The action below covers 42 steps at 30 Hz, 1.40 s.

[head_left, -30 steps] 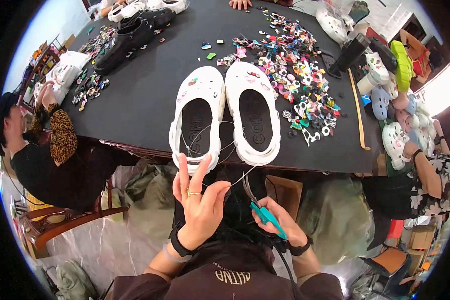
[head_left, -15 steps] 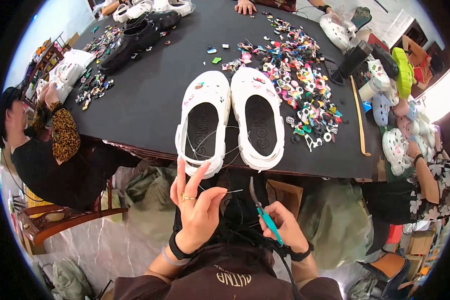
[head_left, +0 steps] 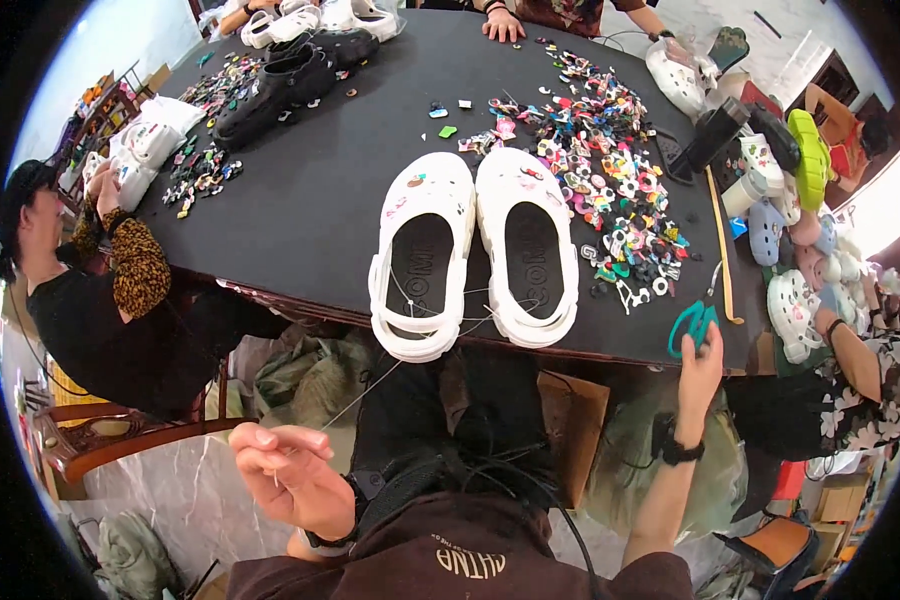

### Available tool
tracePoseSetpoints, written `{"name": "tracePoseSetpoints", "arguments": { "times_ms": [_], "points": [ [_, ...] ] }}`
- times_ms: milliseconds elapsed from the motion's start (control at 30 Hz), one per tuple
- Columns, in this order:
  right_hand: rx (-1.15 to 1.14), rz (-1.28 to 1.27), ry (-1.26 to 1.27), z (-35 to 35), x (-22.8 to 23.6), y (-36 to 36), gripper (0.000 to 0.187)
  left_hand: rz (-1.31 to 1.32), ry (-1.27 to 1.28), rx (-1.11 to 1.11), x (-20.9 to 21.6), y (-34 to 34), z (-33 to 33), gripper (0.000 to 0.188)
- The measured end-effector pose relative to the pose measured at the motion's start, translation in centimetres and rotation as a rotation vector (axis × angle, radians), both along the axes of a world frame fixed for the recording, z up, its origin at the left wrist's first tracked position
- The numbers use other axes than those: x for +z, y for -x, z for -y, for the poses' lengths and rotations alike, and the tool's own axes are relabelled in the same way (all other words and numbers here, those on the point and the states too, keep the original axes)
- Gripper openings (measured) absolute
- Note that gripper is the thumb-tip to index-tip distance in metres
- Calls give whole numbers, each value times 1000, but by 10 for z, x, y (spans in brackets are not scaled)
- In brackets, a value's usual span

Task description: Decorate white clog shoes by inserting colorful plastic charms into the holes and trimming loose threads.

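A pair of white clogs stands at the table's front edge, toes pointing away: the left clog (head_left: 432,190) and the right clog (head_left: 520,178), with small charms on their toes. A thin, pale wire or thread (head_left: 355,401) loops around their heel straps and runs down to my left hand (head_left: 295,477). That hand is closed, thumb and fingers pinching the strand away from the table. At the right front edge my right hand (head_left: 701,372) grips teal-handled scissors (head_left: 692,322) by the handle, their blades pointing away over the tabletop.
Loose shoe charms (head_left: 620,170) spread across the table's right half. Black clogs (head_left: 275,100) and another charm pile (head_left: 202,175) lie left. A long yellowish shoehorn (head_left: 720,245) lies beyond the scissors, near a black bottle (head_left: 712,135). Co-workers sit on both sides and opposite.
My left hand has moved down and left, drawing the strand out from the clogs. My right hand has carried the scissors right, to the table's front edge.
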State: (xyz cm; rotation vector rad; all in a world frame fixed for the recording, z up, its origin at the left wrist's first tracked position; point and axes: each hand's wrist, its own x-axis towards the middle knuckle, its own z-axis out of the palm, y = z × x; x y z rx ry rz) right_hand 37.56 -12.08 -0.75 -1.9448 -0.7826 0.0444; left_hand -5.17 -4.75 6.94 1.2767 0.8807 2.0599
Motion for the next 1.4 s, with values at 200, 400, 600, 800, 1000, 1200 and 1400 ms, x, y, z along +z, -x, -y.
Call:
{"name": "tracePoseSetpoints", "arguments": {
  "times_ms": [200,400,600,800,1000,1200,1400],
  "points": [
    [-18,761,179,-27,21,22,24,-509,19,-84,-4,-10,-9,3],
    [514,657,-93,-64,44,155,26,-548,119,-170,-11,-22,-12,6],
    [513,663,-85,-99,44,191,25,-678,126,-168,-12,-19,-10,6],
    [755,442,-306,-65,32,175,21,-671,315,-159,-13,-21,-6,23],
    [694,380,142,9,-16,143,7,-731,263,-161,-17,-29,-19,21],
    [359,35,570,94,-92,107,12,-755,187,-199,-19,-37,-27,19],
    [190,-181,530,168,-206,66,21,-766,169,-204,-23,-40,-29,18]
  ]
}}
